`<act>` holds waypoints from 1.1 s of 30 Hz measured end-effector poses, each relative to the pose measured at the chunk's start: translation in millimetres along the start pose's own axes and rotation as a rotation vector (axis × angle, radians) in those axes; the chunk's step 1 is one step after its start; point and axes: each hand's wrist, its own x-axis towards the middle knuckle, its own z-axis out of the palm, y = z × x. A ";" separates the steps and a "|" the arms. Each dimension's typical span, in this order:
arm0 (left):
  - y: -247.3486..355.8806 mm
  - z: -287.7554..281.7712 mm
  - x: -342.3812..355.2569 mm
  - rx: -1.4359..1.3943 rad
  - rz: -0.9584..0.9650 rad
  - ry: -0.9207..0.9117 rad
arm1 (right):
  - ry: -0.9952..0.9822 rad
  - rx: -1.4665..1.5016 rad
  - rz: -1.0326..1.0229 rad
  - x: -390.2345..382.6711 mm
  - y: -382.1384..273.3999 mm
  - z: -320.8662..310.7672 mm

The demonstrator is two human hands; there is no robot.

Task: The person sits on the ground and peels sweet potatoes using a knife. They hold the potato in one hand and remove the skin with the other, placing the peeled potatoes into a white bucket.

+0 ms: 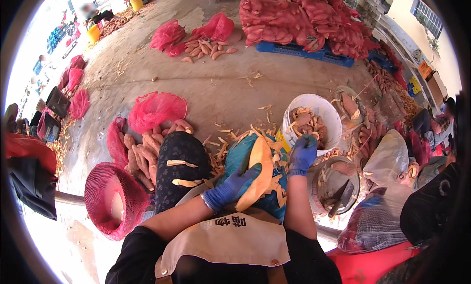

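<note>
A: State of the hands?

B: Apart. Left hand point(233, 186), in a blue glove, is clamped around the peeled sweet potato point(259, 168). Right hand point(303, 156), gloved likewise, is in front of the near wall of the white bucket point(333, 119). Its fingers are partly hidden; I cannot tell if they are closed or grip a tool.

A: Location of the sweet potato?

B: Above the lap, tilted, upper end away from the body. Under it: a teal covering point(239, 156) littered with peel strips point(277, 186).

A: Main risk?

B: Slipping, in my judgement. A freshly bared surface is probably slick, and only one hand has it. If the grip loosened, the root could slide off the covering to the littered floor.

A: Second?

B: A cut, should the right hand hold a blade: the left fingers lie along the flesh, so a stroke running long could reach them.

A: Around the bucket?

B: The right wrist is close beside it. A careless swing could knock the rim and spill the pieces point(309, 121) inside. Loose strips near the lap could also drop in; cause would be a brushing sleeve or shifted knee.
</note>
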 end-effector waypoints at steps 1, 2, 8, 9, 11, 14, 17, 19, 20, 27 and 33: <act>8.9 3.8 -6.6 -0.095 -0.032 -0.006 | 0.044 0.039 0.006 4.9 10.2 -1.6; 16.2 5.0 -13.0 -0.189 -0.061 -0.007 | 0.083 0.082 0.011 15.9 24.8 -5.6; 40.8 -13.9 -23.4 0.642 0.092 -0.165 | -0.124 0.664 0.420 14.3 -47.9 -28.9; 44.3 -12.5 -24.4 0.687 0.060 -0.191 | -0.154 0.701 0.406 7.2 -60.0 -23.6; 47.6 -7.7 -26.4 0.664 -0.029 -0.240 | -0.266 0.637 0.166 -2.0 -61.1 -6.3; 44.5 -5.6 -31.0 0.716 0.086 -0.242 | -0.134 0.066 -0.218 -5.5 -51.1 19.6; 45.4 -5.3 -33.3 0.798 0.042 -0.215 | 0.100 -0.210 -0.383 31.8 -1.6 20.5; 37.6 -3.0 -35.1 0.840 0.037 -0.210 | -0.058 0.141 0.061 32.3 -6.0 10.9; 37.5 -1.4 -33.8 0.855 0.036 -0.209 | -0.126 0.314 0.193 33.7 -10.9 9.5; 43.9 4.3 -34.5 0.886 0.027 -0.241 | -0.059 -0.068 -0.100 24.0 -8.9 26.5; 29.9 -16.2 -25.8 0.567 -0.036 -0.270 | -0.225 0.328 0.073 -5.1 20.6 39.3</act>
